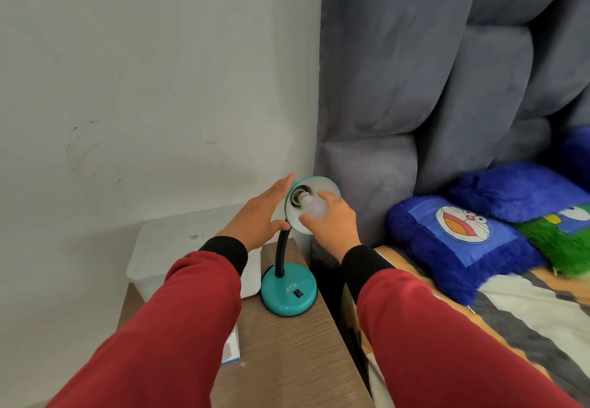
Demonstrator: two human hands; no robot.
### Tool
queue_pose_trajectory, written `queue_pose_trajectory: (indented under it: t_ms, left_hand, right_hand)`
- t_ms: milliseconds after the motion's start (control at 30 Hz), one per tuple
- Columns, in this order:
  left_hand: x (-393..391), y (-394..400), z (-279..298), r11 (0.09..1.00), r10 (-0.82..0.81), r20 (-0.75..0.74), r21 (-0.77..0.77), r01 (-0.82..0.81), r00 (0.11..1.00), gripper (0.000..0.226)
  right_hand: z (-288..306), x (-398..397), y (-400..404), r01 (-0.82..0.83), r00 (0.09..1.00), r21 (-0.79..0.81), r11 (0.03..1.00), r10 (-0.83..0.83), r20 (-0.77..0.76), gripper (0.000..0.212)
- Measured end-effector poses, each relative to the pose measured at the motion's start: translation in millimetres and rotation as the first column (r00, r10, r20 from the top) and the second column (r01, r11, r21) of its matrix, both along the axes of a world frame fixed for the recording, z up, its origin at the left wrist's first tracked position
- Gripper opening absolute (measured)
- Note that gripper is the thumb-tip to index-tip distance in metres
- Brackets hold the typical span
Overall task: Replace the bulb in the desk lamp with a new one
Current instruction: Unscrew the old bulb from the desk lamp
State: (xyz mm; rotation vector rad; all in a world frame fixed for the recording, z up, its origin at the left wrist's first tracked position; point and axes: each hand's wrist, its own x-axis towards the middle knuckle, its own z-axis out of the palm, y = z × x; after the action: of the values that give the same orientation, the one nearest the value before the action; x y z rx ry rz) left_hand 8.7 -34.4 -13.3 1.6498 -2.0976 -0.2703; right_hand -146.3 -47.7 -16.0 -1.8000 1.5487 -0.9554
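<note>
White plaster wall (127,72) behind, grey padded headboard (447,72) to the right; a wood-grain bedside table (287,350) stands against both, with the bed close on its right.

Obs. 1: small teal desk lamp with a round weighted base (289,292), black flexible neck (282,248) and a teal cone shade (314,206), white inside. The shade is tipped so its mouth faces the near side, toward the person. Likely reason: the socket is then in plain sight and reachable straight on.

Obs. 2: left hand (258,216) lies against the shade's left outer wall, fingers straight and pressed together along the rim, thumb tucked under near the neck joint. It reads as a brace: a flexible neck would give way under twisting, so the shade is backed from the far side.

Obs. 3: right hand (332,222) pinches a frosted white globe bulb (316,208) between thumb below and fingers above, inside the shade mouth. The bulb's metal screw cap points into the dark socket (298,197); threads are exposed, so it is not seated. Whether it is going in or coming out cannot be told.

Obs. 4: translucent white plastic lidded box (178,254) sits on the table's far left, touching nothing of the lamp. A blue-and-white carton (231,347), partly hidden by the left sleeve, lies at the table's near left; possibly bulb packaging.

Obs. 5: blue plush cartoon cushion (459,241) on the bed, well apart from the work.
</note>
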Motion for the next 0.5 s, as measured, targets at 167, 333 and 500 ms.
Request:
queue_pose_trajectory:
  t_ms: [167, 333, 500]
  left_hand:
    - [17.6, 25.9, 1.6, 0.99, 0.122, 0.084, 0.063, -0.128, 0.989, 0.087]
    - [29.8, 68.3, -0.7, 0.968, 0.214, 0.165, 0.097, -0.232, 0.963, 0.082]
    - [30.9, 112.0, -32.2, 0.938, 0.277, 0.164, 0.168, -0.303, 0.947, 0.078]
  right_hand:
    - [10.6, -4.1, 22.2, 0.051, 0.996, -0.029, 0.998, -0.049, 0.07, 0.064]
    - [16.9, -0.3, 60.7, 0.056, 0.993, -0.045, 0.997, -0.051, 0.109, 0.056]
    - [-10.8, 16.0, 101.4, 0.024, 0.988, 0.002, 1.0, -0.024, 0.152, 0.055]
